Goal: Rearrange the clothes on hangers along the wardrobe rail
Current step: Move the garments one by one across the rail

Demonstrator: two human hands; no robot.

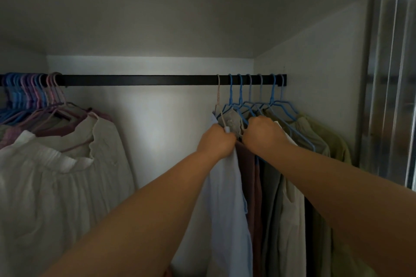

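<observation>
Seven hangers (249,96) crowd the right end of the rail (139,80), which runs left to right straight ahead, above my hands. My left hand (216,140) grips the white shirt (227,198) on the leftmost hanger; my right hand (263,134), just beside it, curls into the next clothes, on what exactly I cannot tell. Bare rail lies leftward, toward the far bunch (29,94).

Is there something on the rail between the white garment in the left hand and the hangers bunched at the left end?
Nothing visible. The rail is bare between the white garment, held by the left hand, and the left bunch of hangers.
</observation>
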